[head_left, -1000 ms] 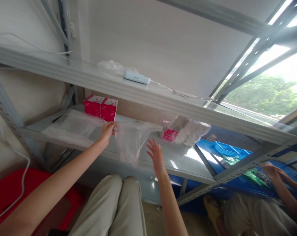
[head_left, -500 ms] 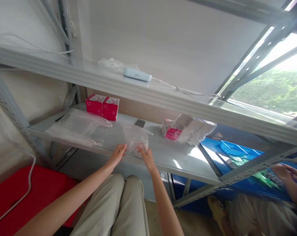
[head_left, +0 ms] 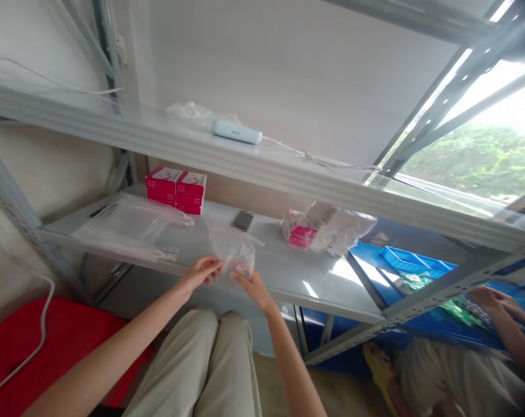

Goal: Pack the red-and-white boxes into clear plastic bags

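A clear plastic bag [head_left: 232, 246] stands between my hands at the front edge of the grey shelf [head_left: 283, 266], something pinkish showing inside its lower part. My left hand [head_left: 202, 270] pinches the bag's left side. On its lower right, my right hand [head_left: 251, 285] grips the plastic with thumb and fingers. Left of the bag lie flat clear plastic bags [head_left: 123, 226]. Behind them stand stacked pink-and-white boxes [head_left: 176, 190]. A small dark blurred-out object [head_left: 243, 220] lies behind the bag.
To the right are a pink-and-white box [head_left: 300, 231] and a silvery plastic package [head_left: 338, 226]. The upper shelf carries a pale blue device [head_left: 236, 131] with a white cord. Another person's hands [head_left: 492, 301] work over a blue table at far right. A red surface [head_left: 49, 353] lies lower left.
The camera view has shifted slightly. My hands still hold the bag, and its lower part has moved a little as my fingers shift on it.
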`<state>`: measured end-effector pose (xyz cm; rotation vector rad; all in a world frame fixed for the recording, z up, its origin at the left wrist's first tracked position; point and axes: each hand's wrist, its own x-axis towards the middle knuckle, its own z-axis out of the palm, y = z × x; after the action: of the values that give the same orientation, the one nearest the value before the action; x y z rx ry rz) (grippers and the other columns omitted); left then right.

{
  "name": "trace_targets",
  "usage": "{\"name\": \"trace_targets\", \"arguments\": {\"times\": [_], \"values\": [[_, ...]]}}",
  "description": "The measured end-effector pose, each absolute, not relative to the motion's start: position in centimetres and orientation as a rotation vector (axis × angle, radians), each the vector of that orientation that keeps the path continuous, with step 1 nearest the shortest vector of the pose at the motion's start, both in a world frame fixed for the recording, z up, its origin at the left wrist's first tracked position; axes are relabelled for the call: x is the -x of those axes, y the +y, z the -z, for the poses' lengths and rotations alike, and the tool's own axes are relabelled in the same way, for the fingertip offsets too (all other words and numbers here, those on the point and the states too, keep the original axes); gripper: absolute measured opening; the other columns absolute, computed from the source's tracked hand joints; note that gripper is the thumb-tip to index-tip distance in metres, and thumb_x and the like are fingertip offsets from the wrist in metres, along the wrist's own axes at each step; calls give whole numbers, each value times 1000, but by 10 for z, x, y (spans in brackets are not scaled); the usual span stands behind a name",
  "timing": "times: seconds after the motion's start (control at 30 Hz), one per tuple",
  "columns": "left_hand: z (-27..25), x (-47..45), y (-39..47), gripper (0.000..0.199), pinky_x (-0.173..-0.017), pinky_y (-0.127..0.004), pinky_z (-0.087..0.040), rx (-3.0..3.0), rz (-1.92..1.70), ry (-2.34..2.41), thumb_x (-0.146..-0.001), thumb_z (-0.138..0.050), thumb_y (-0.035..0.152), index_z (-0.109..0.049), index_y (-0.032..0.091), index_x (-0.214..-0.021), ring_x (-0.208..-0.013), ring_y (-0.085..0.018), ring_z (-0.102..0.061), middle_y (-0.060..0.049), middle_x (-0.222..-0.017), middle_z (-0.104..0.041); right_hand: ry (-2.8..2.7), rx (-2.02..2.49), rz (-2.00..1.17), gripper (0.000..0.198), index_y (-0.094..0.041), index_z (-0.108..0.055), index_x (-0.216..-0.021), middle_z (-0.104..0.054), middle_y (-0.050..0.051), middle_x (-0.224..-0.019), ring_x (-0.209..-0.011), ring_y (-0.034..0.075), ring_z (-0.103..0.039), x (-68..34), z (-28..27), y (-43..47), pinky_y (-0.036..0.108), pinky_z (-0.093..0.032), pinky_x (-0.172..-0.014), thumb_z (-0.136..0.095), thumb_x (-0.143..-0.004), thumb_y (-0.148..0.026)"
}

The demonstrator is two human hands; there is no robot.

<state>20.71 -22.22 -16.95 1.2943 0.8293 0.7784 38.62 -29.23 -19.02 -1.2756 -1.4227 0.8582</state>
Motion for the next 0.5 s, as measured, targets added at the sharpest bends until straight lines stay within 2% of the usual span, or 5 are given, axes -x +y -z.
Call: {"name": "trace_targets", "arguments": {"times": [0.2,0.4,0.5], "values": [[181,-184,-215,42,-47,-20,-42,-1136,-899,890,-60,-71,53,-53,18,-74,-59,-13,-60,-1,-75,-64,-1376,1312,-855,40,-21,-70,-105,-70,4,-96,-88,23,-60,-405,194,-295,36,-45,-84,-65,-76,-47],[196,-142,-209,44,-44,-20,-42,-1093,-1020,1027,-52,-74,50,-48,18,-66,-51,-12,-58,4,-60,-57,-1089,1299,-805,35,-21,-70,-86,-65,1,-74,-71,17,-56,-436,188,-305,30,-44,-71,-71,-68,-52],[203,-124,-212,43,-43,-21,-43,-1132,-986,1061,-52,-73,50,-47,18,-65,-48,-13,-59,4,-59,-57,-1013,1339,-752,35,-20,-68,-75,-62,0,-68,-67,16,-55,-454,190,-310,29,-43,-70,-74,-64,-52]]}}
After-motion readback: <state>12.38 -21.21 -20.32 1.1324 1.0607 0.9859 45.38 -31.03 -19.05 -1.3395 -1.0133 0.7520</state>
